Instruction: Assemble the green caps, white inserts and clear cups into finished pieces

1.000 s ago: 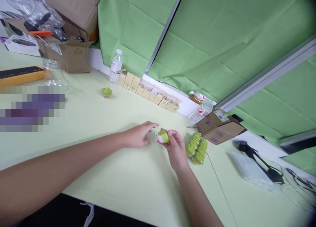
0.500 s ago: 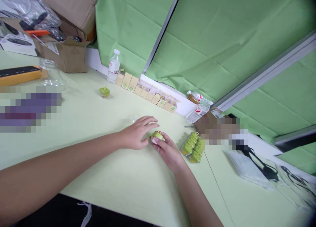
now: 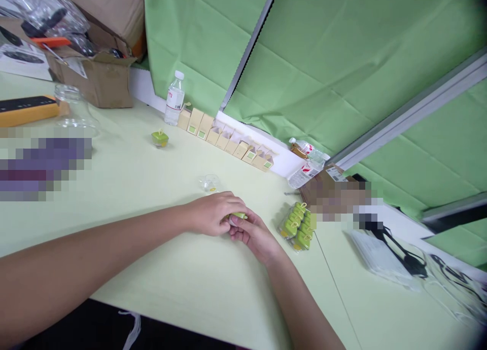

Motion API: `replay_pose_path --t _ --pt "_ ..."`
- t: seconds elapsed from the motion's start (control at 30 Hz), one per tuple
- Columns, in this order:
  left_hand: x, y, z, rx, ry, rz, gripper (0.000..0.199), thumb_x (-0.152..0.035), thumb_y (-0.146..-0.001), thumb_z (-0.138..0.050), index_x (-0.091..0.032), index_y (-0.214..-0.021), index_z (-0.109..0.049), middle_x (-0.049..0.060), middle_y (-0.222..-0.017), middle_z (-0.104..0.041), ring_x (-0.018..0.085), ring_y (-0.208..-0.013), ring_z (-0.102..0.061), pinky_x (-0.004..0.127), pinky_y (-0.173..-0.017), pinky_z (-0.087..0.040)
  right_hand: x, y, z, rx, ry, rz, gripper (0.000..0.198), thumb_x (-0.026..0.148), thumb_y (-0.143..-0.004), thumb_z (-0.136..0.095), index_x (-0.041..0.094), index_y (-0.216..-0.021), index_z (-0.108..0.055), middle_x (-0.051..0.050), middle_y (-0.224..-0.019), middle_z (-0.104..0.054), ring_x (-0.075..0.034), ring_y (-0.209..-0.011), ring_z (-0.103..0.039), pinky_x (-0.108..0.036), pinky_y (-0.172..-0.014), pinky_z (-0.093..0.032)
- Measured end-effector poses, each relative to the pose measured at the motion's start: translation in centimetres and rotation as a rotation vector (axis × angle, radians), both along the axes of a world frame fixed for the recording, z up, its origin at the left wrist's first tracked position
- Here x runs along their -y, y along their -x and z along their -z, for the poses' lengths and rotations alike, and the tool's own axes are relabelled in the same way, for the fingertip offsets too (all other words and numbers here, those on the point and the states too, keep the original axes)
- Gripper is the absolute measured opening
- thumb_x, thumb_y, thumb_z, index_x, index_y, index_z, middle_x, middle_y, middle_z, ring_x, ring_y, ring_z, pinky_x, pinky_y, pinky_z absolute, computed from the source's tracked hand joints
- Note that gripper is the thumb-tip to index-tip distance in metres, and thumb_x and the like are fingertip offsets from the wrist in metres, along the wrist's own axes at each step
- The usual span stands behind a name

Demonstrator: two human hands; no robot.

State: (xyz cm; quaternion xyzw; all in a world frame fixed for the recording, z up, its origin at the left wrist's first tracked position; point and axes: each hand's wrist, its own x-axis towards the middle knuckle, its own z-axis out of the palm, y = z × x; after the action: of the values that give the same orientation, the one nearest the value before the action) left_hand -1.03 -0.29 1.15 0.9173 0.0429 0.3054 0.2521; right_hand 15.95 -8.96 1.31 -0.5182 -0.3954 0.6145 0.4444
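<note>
Between my two hands is a small green lid (image 3: 239,215) with a pale underside. My right hand (image 3: 255,234) pinches it, thumb on top. My left hand (image 3: 215,214) has its fingers curled over the lid's far side, hiding much of it. Just beyond my left hand lies a small clear container (image 3: 210,182) with a yellow sticker. To the right of my right hand stands a cluster of green-lidded little containers (image 3: 297,225) with loops on top. Farther off at the left sits one more green-lidded container (image 3: 160,138).
A row of small beige boxes (image 3: 228,139) lines the back edge beside an upright water bottle (image 3: 175,99). Plastic bottles (image 3: 304,173) lie at the back right. A glass jar (image 3: 74,109), an orange-and-black case (image 3: 28,109) and a cardboard box (image 3: 108,81) occupy the left.
My left hand has moved right and closed over the green lid in my right hand. The clear container behind it shows more fully. The view has shifted slightly.
</note>
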Motion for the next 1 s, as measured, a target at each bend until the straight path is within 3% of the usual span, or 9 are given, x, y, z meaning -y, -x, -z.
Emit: replay_pose_path --t 0.3,0.53,0.73,1.0 --pt "0.3 -0.4 -0.2 -0.021 -0.082 -0.036 0.050 -0.001 -0.071 -0.049 -0.026 -0.111 -0.064 0.003 -0.116 -0.066 0.023 -0.104 -0.056 0.037 -0.091 -0.047 -0.3 0.5 0.2 -0.042 -0.035 0.041 0.018 0.023 -0.072 -0.070 0.021 -0.088 -0.060 0.005 -0.065 -0.053 -0.010 -0.053 -0.045 -0.023 -0.045 -0.037" --pt "0.4 -0.5 -0.2 -0.022 -0.068 -0.068 0.047 -0.005 -0.076 -0.050 -0.026 -0.116 -0.063 0.004 -0.116 -0.064 0.024 -0.106 -0.056 0.035 -0.088 -0.049 -0.5 0.8 0.2 -0.014 -0.013 0.077 0.012 0.023 -0.071 -0.063 0.022 -0.081 -0.055 0.006 -0.062 -0.048 -0.008 -0.048 -0.037 -0.021 -0.041 -0.032" --pt "0.0 0.4 -0.4 -0.045 0.039 -0.028 0.058 -0.012 -0.079 -0.054 -0.031 -0.133 -0.053 0.004 -0.126 -0.060 0.024 -0.115 -0.056 0.035 -0.094 -0.048 -0.2 0.7 0.1 0.091 0.013 0.104 0.021 0.028 -0.072 -0.058 0.023 -0.092 -0.059 0.007 -0.058 -0.049 -0.009 -0.046 -0.036 -0.021 -0.039 -0.032" --pt "0.3 0.5 -0.3 -0.061 0.089 -0.023 0.058 -0.013 -0.075 -0.058 -0.029 -0.131 -0.051 0.005 -0.122 -0.059 0.024 -0.108 -0.059 0.034 -0.090 -0.048 -0.1 0.8 0.2 0.171 0.018 0.152 0.025 0.027 -0.067 -0.061 0.022 -0.091 -0.059 0.008 -0.057 -0.040 -0.009 -0.046 -0.034 -0.022 -0.037 -0.037"
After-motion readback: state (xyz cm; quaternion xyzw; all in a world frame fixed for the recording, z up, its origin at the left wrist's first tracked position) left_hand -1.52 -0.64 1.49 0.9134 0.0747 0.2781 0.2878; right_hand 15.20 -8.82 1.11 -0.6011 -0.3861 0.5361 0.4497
